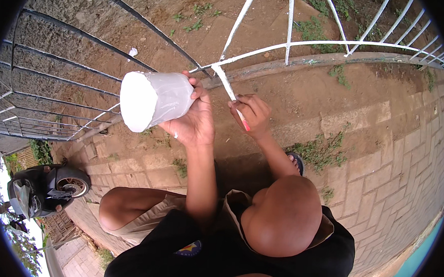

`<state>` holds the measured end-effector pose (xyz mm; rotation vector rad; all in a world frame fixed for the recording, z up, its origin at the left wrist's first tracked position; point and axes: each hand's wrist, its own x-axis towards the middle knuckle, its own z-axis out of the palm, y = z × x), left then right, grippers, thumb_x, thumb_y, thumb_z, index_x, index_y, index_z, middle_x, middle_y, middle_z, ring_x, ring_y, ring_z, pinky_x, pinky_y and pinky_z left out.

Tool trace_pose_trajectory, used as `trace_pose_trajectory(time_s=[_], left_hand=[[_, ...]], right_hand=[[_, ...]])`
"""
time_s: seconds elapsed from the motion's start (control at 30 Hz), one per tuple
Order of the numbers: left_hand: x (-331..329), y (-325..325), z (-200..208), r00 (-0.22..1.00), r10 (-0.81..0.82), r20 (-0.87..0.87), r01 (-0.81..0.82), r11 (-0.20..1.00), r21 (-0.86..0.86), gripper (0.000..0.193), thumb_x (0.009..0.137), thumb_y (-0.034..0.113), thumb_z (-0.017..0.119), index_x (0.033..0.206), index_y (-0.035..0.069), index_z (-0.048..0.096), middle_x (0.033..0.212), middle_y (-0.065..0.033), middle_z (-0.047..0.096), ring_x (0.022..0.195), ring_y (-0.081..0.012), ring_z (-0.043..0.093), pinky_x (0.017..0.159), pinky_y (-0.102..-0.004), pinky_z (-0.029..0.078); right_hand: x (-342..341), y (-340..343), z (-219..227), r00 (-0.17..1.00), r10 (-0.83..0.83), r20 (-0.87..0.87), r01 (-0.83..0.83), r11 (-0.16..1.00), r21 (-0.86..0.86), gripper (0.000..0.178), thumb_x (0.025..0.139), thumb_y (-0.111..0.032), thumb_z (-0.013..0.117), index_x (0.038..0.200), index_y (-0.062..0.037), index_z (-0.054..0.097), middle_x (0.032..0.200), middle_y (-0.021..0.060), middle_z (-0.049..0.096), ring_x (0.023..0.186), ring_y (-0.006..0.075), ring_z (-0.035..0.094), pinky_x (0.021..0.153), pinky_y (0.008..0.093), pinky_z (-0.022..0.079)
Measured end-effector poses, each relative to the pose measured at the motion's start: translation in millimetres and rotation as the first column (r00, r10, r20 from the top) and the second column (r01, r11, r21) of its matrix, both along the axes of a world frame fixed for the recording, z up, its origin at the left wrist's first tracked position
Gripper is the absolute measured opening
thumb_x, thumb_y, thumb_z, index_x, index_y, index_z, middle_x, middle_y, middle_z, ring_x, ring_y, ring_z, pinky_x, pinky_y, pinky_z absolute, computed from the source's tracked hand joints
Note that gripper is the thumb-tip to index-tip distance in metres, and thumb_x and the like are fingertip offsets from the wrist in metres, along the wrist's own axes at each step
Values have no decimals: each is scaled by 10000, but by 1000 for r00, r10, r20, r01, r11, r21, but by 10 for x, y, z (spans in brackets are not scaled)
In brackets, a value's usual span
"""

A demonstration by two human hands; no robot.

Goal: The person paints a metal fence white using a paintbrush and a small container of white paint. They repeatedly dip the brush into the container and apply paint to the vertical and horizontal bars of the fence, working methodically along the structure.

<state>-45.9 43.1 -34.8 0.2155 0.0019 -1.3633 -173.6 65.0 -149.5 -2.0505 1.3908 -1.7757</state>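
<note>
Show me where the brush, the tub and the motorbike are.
Brush (227,84), head view: the white length ahead of the fingers.
Tub (175,97), head view: its translucent side wall.
Motorbike (43,191), head view: its dark bodywork.

Bare brown soil (302,90) is dotted with weeds (321,151) and bordered by tan paving blocks (406,168); a black motor scooter (31,193) is parked at the left in daylight.

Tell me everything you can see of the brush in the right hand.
The brush is slim, white along most of its visible length, red near its lower end; its material is unclear. The right hand grips it low. It slants up and leftward, its white tip beside the fence; whether they touch, I can't tell.
</note>
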Motion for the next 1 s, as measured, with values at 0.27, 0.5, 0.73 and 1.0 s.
trace_pose_trajectory(time_s=[0.27, 0.5, 0.73, 1.0], left_hand=[[102, 23, -36, 997, 21, 71, -21, 1000, 3, 669, 840, 419, 715, 1347, 52, 479, 1255, -240, 482, 1053, -346, 508, 773, -352, 503], [55, 1, 47, 999, 18, 47, -20, 999, 26, 671, 844, 449, 706, 1345, 61, 486, 1249, -244, 487, 1036, -342, 519, 757, -342, 497], [158, -39, -3, 994, 29, 101, -28, 1000, -12, 734, 873, 526, 657, 1399, 66, 433, 1255, -258, 506, 1019, -346, 547, 754, -349, 512], [76, -54, -76, 999, -46, -8, 45, 999, -22, 753, 827, 425, 708, 1383, 16, 407, 1260, -255, 461, 1042, -344, 519, 773, -362, 504]], right_hand=[[-439, -75, -41, 935, -332, 124, 329, 943, 42, 189, 774, -24, 799, 882, -45, 646, 861, 99, 674, 775, 278, 652, 627, 357, 507], [-214, 5, 213, 998, -14, 64, 15, 1000, -24, 183, 768, -33, 814, 840, -52, 647, 870, 100, 697, 741, 247, 632, 636, 340, 510], [-36, -223, 381, 991, -114, 71, 110, 992, 65, 167, 770, -58, 798, 857, -64, 655, 855, 90, 694, 708, 249, 632, 620, 355, 486], [2, -103, 317, 987, -87, 133, 88, 996, -5, 178, 741, -21, 815, 809, -53, 653, 807, 80, 679, 659, 226, 617, 555, 319, 477]])
